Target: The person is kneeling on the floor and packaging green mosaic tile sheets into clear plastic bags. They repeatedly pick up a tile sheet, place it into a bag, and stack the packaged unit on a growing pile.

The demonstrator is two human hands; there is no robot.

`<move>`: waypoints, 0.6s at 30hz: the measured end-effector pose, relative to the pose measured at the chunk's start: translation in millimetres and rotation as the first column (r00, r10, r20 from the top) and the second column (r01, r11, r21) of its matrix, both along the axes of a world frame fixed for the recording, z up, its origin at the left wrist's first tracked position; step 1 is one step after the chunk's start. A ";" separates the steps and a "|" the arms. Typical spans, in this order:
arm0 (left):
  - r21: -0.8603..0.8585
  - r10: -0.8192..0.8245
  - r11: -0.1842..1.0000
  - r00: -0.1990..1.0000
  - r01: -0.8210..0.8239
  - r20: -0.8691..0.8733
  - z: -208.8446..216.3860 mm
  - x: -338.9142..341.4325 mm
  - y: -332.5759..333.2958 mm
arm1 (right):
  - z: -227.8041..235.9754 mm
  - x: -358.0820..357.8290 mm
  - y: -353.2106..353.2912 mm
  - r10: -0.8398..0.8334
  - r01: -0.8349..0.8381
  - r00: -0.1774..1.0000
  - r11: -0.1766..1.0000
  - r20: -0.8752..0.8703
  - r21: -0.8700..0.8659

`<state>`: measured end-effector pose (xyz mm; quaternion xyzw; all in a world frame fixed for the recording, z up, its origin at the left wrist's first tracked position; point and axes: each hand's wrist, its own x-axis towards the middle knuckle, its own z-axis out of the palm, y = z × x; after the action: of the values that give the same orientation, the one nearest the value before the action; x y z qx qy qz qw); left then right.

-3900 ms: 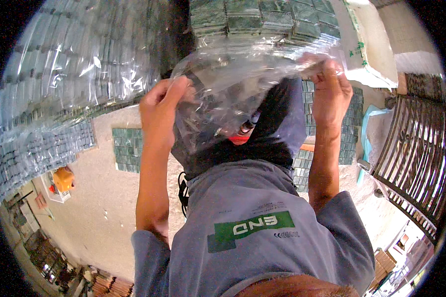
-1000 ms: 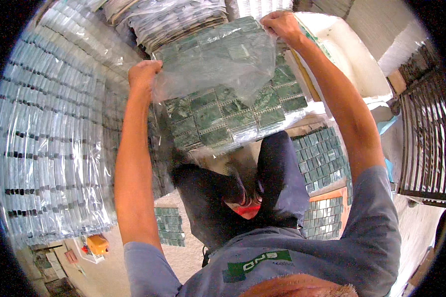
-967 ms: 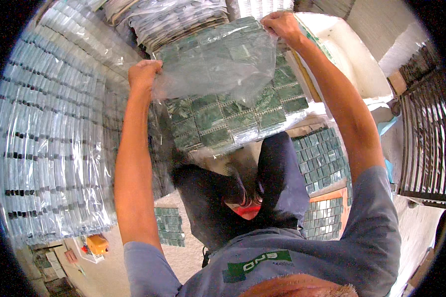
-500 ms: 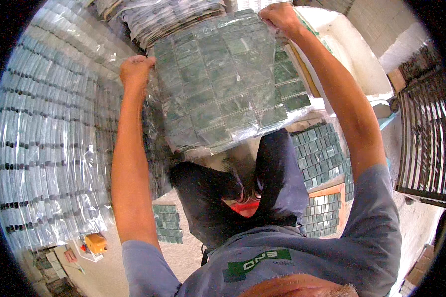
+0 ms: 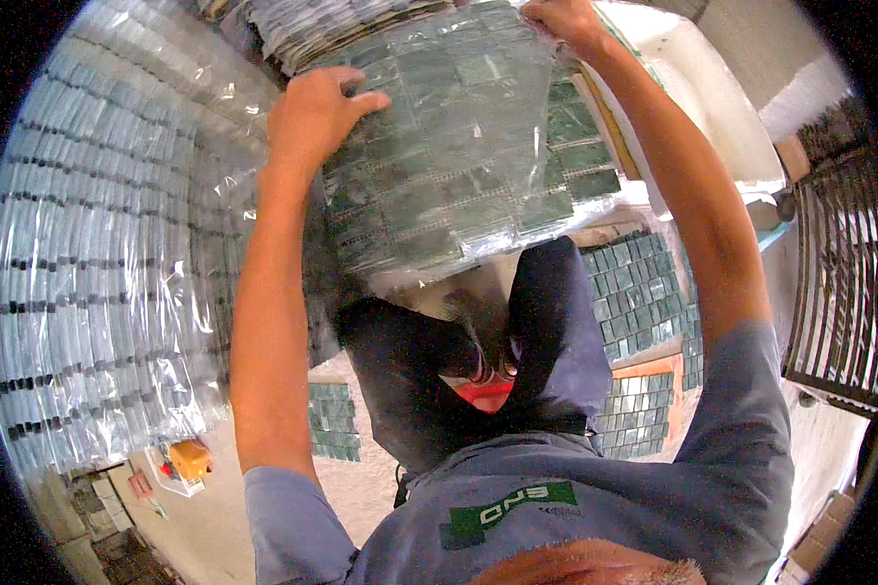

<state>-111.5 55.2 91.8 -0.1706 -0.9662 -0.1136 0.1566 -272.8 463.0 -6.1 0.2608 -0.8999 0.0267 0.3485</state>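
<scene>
A clear plastic sheet (image 5: 449,117) lies over a block of green tiles (image 5: 574,122) just beyond the person's knees. The sheet spreads away from the body, its right edge running nearly straight ahead, while the near edge of the tiles slants, with its right end farther off than its left. Which way the sheet's long axis runs cannot be told, since its far end meets the upper rim of the view. A strip of tiles along the right shows bare beside it.

The left hand (image 5: 314,112) is partly open over the sheet's left side, thumb set apart from the fingers and both pointing right; whether it touches the plastic is unclear. The right hand (image 5: 564,23), at the far right corner, is curled closed with the sheet's edge pinched in its fingers.

To the right stands an open white tub (image 5: 717,107), its pale inside partly hidden by the right forearm. At lower left, a small white tray (image 5: 173,480) holds a yellow-orange object (image 5: 190,458) and something small and red.

Tall stacks wrapped in clear plastic (image 5: 107,292) fill the left side, and layered sheets (image 5: 346,27) are piled beyond the tiles. On the pale floor (image 5: 215,526) lie more tile panels (image 5: 634,292), one of them on an orange board (image 5: 678,369). A dark slatted rack (image 5: 839,263) stands at far right.
</scene>
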 end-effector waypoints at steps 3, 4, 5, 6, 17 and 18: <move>-0.045 0.010 0.999 1.000 -0.009 0.028 -16.8 -6.1 -15.4 | 9.9 4.7 -25.2 -0.025 0.038 0.995 0.991 -0.100 0.126; -0.005 -0.016 1.000 1.000 0.016 0.025 -20.5 -9.1 -15.5 | 11.5 3.0 -22.6 -0.066 0.073 0.996 0.988 -0.057 0.139; 0.034 -0.040 0.999 0.999 0.039 0.022 -23.7 -11.9 -15.9 | 14.0 0.4 -20.7 -0.106 0.107 0.994 0.983 -0.014 0.151; 0.073 -0.063 0.995 0.998 0.061 0.018 -26.4 -15.5 -16.3 | 15.7 -1.7 -19.3 -0.145 0.139 0.989 0.977 0.029 0.165; 0.119 -0.101 0.989 0.992 0.091 0.081 -35.6 -24.5 -24.8 | 42.1 58.9 -41.5 0.016 0.368 0.881 0.605 0.473 -0.706; 0.124 -0.104 0.988 0.991 0.092 0.088 -37.2 -26.9 -21.7 | 47.3 66.0 -36.1 -0.110 0.361 0.914 0.661 0.391 -0.658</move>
<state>-138.4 33.5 54.6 -0.2028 -0.9543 -0.1868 0.1152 -206.8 426.9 41.1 -0.0245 -0.8871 0.3715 0.2729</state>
